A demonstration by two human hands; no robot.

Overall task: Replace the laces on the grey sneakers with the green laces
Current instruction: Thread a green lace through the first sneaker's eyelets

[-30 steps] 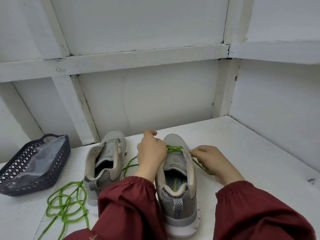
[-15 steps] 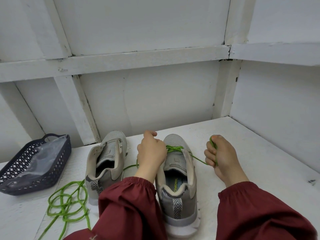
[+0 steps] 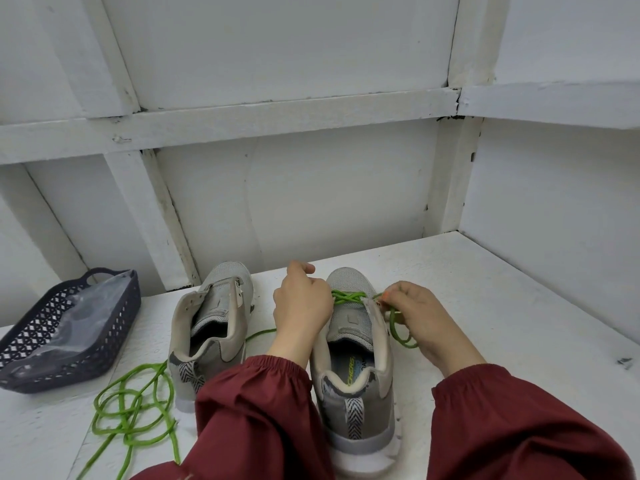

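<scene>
Boxed in by white-painted board walls (image 3: 311, 202) with raised battens, above a white desk (image 3: 502, 306) tucked into the corner. At the desk's left edge, a dark lattice basket (image 3: 52, 344) with a clear plastic bag (image 3: 86, 306) inside, set well apart, likely to keep it out of the way of the hands. In the middle, side by side and heels toward the person, the two grey sneakers: left sneaker (image 3: 214, 327) with no lace visible and tongue exposed, parked just beside the other as if waiting its turn; right sneaker (image 3: 356, 393) placed heel-in, eyelet rows facing up within reach of both hands. Dark red sleeves (image 3: 256, 410) reaching in over both heels. Left grip (image 3: 301, 306) curled against the left eyelet flap, probably to steady the shoe; whether pinching flap or lace, impossible to tell from behind the knuckles. Right grip (image 3: 422, 317) closed in a pinch on the green lace (image 3: 346, 296) at the right eyelet row, tip aimed at the flap, seemingly for the next hole. Only the toe-end eyelets crossed in green, so an early stage by judgement. Slack loop (image 3: 398, 332) hanging beside the right grip, loose enough to feed through. Spare green lace (image 3: 135, 410) heaped in coils beside the left sneaker's heel, within easy reach.
</scene>
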